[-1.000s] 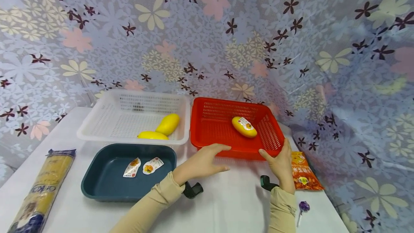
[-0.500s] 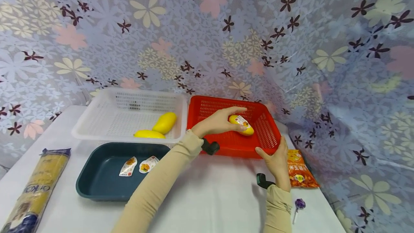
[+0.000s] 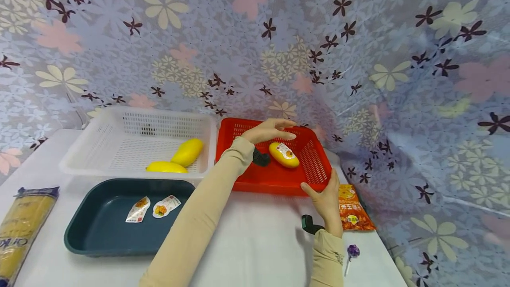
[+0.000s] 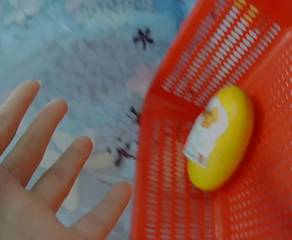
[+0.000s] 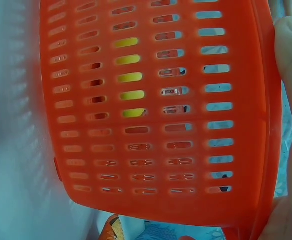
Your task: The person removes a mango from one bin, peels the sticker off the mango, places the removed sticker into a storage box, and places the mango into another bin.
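Observation:
A yellow mango (image 3: pixel 283 155) with a white printed sticker lies inside the red perforated basket (image 3: pixel 267 187). My left hand (image 3: pixel 268 131) is raised over the basket's left-back part, fingers spread and holding nothing. In the left wrist view, that hand (image 4: pixel 51 170) shows apart from the mango (image 4: pixel 228 140), beyond the basket wall (image 4: pixel 160 165). At the front right corner my right hand (image 3: pixel 328 198) grips the basket's rim. Close up in the right wrist view, its fingers (image 5: pixel 291 65) sit at the rim, and yellow shows through the slots of the basket wall (image 5: pixel 150 205).
Two more mangoes (image 3: pixel 187 152) lie in a white basket (image 3: pixel 75 165) on the left. In front of it stands a dark blue tray (image 3: pixel 99 242) with two printed stickers (image 3: pixel 138 209). A pasta packet (image 3: pixel 28 229) lies far left; an orange snack bag (image 3: pixel 354 211) and purple lollipop (image 3: pixel 353 250) lie right.
My left hand has moved from before the red basket to the mango, then up off it, the mango staying inside. The right hand has stayed at the corner. The head view has swung right.

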A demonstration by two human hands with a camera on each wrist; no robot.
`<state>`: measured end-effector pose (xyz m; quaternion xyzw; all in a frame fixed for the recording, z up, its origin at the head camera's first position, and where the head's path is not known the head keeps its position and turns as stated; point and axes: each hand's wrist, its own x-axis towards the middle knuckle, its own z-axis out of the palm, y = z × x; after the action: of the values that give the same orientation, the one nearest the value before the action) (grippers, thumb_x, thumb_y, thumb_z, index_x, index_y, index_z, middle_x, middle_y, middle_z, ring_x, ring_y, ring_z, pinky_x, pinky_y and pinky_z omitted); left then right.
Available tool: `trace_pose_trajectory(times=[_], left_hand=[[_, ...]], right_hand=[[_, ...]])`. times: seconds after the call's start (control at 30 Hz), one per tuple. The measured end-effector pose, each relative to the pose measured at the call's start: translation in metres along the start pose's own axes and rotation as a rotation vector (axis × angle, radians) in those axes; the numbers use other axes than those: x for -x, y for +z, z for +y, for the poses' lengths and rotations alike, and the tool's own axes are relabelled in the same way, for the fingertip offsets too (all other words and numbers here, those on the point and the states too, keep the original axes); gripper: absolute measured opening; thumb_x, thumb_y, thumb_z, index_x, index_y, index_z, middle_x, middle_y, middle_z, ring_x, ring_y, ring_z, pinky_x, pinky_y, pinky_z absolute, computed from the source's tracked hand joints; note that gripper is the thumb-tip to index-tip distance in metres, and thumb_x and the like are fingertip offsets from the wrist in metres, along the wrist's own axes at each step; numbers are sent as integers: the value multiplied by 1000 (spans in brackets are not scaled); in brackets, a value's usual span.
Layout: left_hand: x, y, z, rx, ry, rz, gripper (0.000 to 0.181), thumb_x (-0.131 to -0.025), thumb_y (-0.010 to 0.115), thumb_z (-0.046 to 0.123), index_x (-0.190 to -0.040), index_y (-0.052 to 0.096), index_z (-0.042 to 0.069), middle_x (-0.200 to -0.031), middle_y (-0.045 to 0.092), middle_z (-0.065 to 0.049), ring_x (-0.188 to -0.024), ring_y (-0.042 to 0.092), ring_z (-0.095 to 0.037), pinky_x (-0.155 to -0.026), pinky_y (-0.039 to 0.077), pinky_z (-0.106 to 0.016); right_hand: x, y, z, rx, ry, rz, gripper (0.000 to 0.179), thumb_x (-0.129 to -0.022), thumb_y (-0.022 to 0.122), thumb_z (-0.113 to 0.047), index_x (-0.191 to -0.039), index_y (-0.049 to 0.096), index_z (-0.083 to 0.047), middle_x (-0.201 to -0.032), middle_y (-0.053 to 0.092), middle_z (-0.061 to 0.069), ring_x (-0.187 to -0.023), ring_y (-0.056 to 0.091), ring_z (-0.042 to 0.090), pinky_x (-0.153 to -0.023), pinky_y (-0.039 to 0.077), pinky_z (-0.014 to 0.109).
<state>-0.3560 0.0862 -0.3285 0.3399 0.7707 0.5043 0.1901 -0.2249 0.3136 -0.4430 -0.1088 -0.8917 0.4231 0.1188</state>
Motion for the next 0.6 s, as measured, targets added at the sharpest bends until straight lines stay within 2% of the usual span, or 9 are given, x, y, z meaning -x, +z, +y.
trace_pose_trajectory(times=[0.13, 0.27, 0.47, 0.6], left_hand=[[-9, -3, -17, 28, -44, 11, 56, -95, 60, 29, -147, 42, 18, -154, 38, -8, -143, 34, -27, -116, 31, -48], [-18, -2, -26, 63, -67, 17, 55, -94, 61, 28, -145, 45, 16, -154, 39, -10, -142, 35, -29, -115, 31, -49], [-32, 7, -36, 16, -108, 3, 54, -93, 62, 29, -144, 48, 16, -152, 41, -9, -141, 37, -28, -115, 32, -46], [-43, 14, -40, 8, -113, -10, 53, -93, 61, 27, -143, 48, 14, -152, 42, -10, -138, 40, -30, -113, 35, -47]], right_hand=[[0, -1, -2, 0, 0, 0, 112, -84, 75, -32, -154, -7, 0, -160, 1, 25, -147, 10, 42, -119, 14, 57], [1, -2, -3, 3, -13, 12, 112, -83, 76, -30, -154, -6, 1, -160, 2, 25, -147, 10, 42, -119, 14, 58], [2, 0, 0, -14, -6, 7, 113, -82, 77, -27, -154, -6, 1, -160, 2, 25, -148, 9, 42, -119, 13, 58], [0, 0, 0, -4, -6, 10, 113, -83, 77, -29, -154, -6, -1, -161, 1, 24, -148, 8, 41, -119, 14, 59]])
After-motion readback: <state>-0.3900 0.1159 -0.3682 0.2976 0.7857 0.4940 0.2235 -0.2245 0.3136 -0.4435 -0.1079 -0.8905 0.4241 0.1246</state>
